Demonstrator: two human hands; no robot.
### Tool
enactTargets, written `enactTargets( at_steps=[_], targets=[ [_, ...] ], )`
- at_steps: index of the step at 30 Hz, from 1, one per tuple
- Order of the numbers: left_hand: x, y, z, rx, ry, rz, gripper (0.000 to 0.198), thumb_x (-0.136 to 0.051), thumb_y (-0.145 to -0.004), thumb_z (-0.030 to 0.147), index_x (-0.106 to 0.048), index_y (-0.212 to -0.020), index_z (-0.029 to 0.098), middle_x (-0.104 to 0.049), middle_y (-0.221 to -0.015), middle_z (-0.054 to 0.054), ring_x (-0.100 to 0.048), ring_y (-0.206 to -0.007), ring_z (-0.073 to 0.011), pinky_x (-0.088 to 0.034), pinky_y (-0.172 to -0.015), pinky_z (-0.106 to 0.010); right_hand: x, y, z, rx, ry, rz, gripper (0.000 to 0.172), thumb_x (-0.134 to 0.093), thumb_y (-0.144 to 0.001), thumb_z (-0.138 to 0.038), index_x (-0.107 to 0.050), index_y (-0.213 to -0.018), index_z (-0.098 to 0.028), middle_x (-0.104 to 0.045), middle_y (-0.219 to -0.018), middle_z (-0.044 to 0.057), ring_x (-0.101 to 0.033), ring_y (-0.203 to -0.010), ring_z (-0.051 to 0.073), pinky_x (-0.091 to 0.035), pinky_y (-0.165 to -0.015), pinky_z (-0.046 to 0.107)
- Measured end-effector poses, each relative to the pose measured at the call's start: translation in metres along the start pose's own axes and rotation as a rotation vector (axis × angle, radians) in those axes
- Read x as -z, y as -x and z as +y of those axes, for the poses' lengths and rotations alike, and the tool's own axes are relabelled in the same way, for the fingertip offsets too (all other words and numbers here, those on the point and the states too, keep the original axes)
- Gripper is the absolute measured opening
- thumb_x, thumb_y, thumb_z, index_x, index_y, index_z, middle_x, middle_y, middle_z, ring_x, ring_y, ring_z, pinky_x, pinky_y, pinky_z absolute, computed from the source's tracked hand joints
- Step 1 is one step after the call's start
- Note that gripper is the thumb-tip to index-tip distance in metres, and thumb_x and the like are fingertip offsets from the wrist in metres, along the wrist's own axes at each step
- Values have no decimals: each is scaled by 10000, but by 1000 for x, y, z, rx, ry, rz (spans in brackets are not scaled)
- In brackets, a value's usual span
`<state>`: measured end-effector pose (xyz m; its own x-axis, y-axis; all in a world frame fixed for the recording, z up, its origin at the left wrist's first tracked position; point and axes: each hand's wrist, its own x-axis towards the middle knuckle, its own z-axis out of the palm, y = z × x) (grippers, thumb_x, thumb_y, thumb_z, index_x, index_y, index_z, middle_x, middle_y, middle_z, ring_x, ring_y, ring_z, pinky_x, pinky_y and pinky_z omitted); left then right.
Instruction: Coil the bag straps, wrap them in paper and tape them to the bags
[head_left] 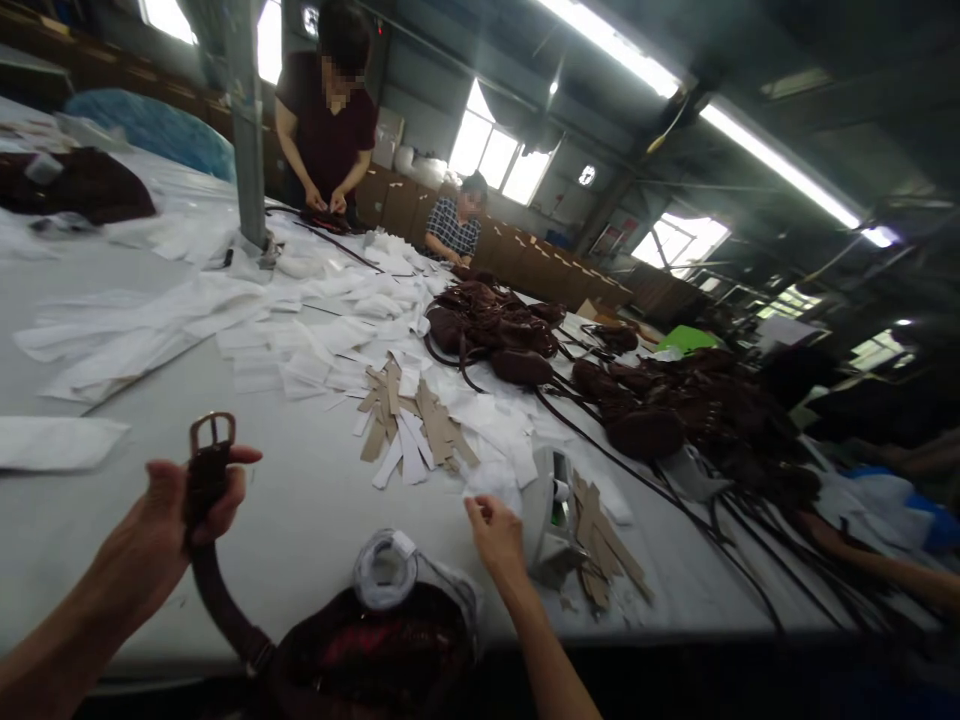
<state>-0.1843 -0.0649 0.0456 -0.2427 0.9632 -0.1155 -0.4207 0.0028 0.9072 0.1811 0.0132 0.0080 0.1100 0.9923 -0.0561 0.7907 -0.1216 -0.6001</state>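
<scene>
My left hand [176,515] is closed round a dark brown strap [204,480] just below its brass buckle [213,430]. The strap runs down to a dark brown bag [375,650] at the table's near edge. A roll of white tape [384,568] lies on top of the bag. My right hand [495,535] reaches over the table and pinches a white paper piece [491,482] beside a grey tape dispenser [547,510].
Several white and tan paper strips [420,425] litter the grey table [315,500]. Heaps of brown bags [495,330] and long straps [675,420] fill the right side. A grey pillar [247,120] stands at the back left. Two people work at the far end; another person's arm [877,570] rests at the right.
</scene>
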Motion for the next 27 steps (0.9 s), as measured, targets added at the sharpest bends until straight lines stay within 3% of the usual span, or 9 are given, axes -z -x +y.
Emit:
enactTargets(
  at_steps=[4,7,10,12,15,18,22,24,27],
  targets=[
    [1,3,-19,146,-156,-27,465,-530,-824,606,-619,-985,178,-528,-646,12,-391,-531,-100,-363,-475,-201,11,-8,45,-175,99,140,253,-590,-778,-377,-663,-831,-141,-677,-771,153,-630,-876,307,-411,-794,389],
    [-17,3,-15,191,-261,-241,368,-561,-839,529,-617,-930,176,-523,-576,10,-400,-493,-98,-335,-452,-196,6,-15,53,-176,41,126,123,-651,-692,-299,-627,-694,-178,-654,-687,79,-618,-782,260,-406,-762,350],
    [-27,0,-2,208,-295,-413,308,-609,-809,487,-619,-873,186,-578,-590,-17,-414,-431,-96,-332,-418,-205,3,-21,52,-177,-105,137,152,-637,-677,-296,-566,-588,-195,-605,-598,29,-589,-704,216,-413,-714,313],
    [-27,1,6,197,-281,-424,254,-699,-733,426,-608,-789,195,-643,-686,-59,-478,-442,-117,-367,-415,-223,3,-21,52,-194,-245,151,162,-637,-676,-337,-572,-637,-194,-587,-581,6,-574,-657,194,-423,-663,295],
    [-27,7,14,214,-213,-404,241,-762,-663,355,-586,-731,204,-629,-620,-58,-478,-399,-128,-332,-370,-215,7,-11,50,-240,-501,136,311,-682,-628,-398,-596,-838,-184,-581,-588,-35,-556,-560,155,-432,-567,265],
    [-40,14,11,261,-123,-317,245,-750,-695,349,-575,-797,211,-562,-550,-6,-375,-333,-71,-213,-333,-170,11,8,39,-264,-720,106,459,-744,-574,-425,-594,-941,-193,-629,-669,-28,-588,-574,140,-459,-548,250],
    [-70,23,-9,451,-6,-336,352,-779,-669,351,-577,-918,204,-383,-469,103,-186,-316,-8,-106,-328,-146,19,47,-1,-286,-1036,-36,386,-818,-560,-397,-648,-834,-185,-697,-765,31,-636,-666,169,-507,-591,277],
    [-84,28,-23,548,16,-368,331,-776,-662,364,-572,-849,183,-321,-432,124,-160,-307,-5,-98,-321,-151,20,69,-26,-310,-1219,-114,353,-851,-552,-360,-667,-786,-173,-693,-723,25,-621,-635,152,-497,-579,256],
    [-99,39,-39,556,30,-338,339,-741,-676,432,-557,-741,155,-410,-451,95,-172,-295,1,-99,-313,-165,17,99,-55,-270,-1257,-129,340,-851,-575,-392,-658,-715,-150,-624,-601,-22,-520,-518,85,-422,-510,199]
  ],
)
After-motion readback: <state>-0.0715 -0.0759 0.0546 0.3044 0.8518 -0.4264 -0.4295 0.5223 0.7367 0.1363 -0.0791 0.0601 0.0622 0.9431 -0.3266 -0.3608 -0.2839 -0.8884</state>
